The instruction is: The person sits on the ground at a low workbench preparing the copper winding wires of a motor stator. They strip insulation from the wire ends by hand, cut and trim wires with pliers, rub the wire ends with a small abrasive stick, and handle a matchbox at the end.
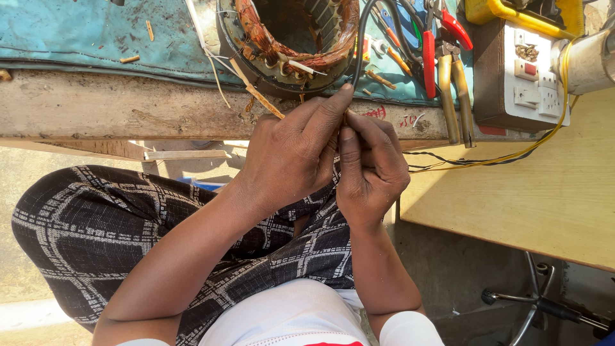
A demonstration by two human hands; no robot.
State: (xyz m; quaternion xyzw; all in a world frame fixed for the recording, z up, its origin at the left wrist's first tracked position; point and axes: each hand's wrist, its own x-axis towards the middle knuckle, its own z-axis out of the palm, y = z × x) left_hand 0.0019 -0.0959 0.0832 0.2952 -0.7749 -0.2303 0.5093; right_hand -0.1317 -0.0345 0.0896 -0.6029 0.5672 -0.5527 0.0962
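Fingertips of the left hand and right hand pinch shut on a thin black wire at mid-frame, just below the copper-wound stator on the worktop; it looks light, springy and kink-prone, best held near its end.

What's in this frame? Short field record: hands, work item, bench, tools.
left hand: fingers pinched on a black wire
right hand: fingertips meet the left at the wire end
work item: stator with copper windings, on the bench edge
bench: wooden plank, teal mat behind
tools: red-handled pliers, yellow-handled pliers
right side: socket box
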